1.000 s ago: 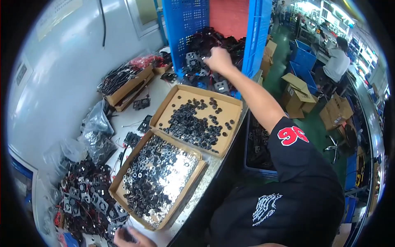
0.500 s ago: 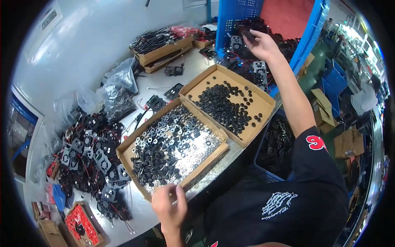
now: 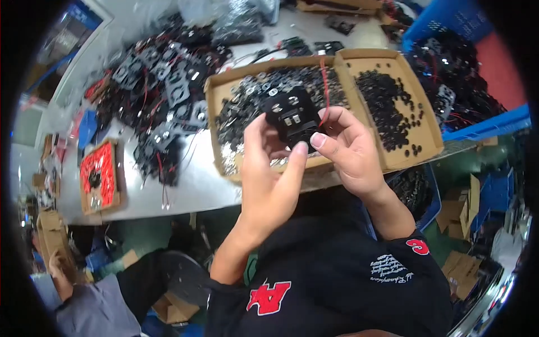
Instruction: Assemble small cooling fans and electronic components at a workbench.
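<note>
Both hands hold a black plastic part point(image 3: 293, 115) in front of my chest, above the near side of a shallow cardboard tray. Bright metal contacts show on the part's upper face, and a red wire point(image 3: 325, 84) runs up from it to a small white connector. My left hand point(image 3: 269, 180) grips it from the left, thumb on its lower edge. From the right, my right hand point(image 3: 353, 151) pinches its lower right corner with the thumb. Fingers hide the underside. The cardboard tray point(image 3: 209, 112) below contains metal washers and small black pieces.
Joined on the right is another tray point(image 3: 429, 140) of black rings. A blue crate point(image 3: 488, 126) of wired black parts stands far right. Piled parts point(image 3: 168, 95) lie left, near a small box point(image 3: 116, 194) of red pieces. Another person's arm point(image 3: 62, 281) shows at lower left.
My right hand has come back from the blue crate with a dark part. My left hand has risen from the tray's front edge to hold the part too. The view has turned left.
</note>
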### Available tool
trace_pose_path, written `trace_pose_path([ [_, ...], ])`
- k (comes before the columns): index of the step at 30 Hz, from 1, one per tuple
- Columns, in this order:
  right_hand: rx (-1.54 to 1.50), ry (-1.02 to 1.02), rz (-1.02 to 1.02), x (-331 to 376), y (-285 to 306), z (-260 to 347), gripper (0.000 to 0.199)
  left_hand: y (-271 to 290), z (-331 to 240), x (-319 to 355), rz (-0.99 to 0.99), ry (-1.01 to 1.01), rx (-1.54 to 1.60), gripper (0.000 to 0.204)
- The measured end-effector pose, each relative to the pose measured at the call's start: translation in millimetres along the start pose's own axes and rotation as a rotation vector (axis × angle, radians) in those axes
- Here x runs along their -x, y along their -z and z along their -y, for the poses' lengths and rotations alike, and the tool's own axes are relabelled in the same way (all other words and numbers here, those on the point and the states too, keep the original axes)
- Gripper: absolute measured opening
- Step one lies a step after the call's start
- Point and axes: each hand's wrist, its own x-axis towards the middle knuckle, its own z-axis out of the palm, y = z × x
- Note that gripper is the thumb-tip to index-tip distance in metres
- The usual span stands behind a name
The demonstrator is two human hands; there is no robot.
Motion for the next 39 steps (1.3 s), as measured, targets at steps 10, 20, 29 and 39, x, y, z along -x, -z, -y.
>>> trace_pose_path([
  [10,1.205,0.714,-0.062,-1,6,18,0.056,44,16,7,0.137,0.15,-0.192,0.04],
  [20,0.699,0.073,0.264,35,-28,-20,0.013,35,7,22,0.097,0.346,-0.098,0.074],
  [29,1.376,0.216,-0.121,-3,54,25,0.016,61,16,37,-0.032,0.171,-0.255,0.038],
  [39,1.572,0.235,-0.145,-23,55,-8,0.018,77,19,41,-0.207,0.237,0.127,0.049],
])
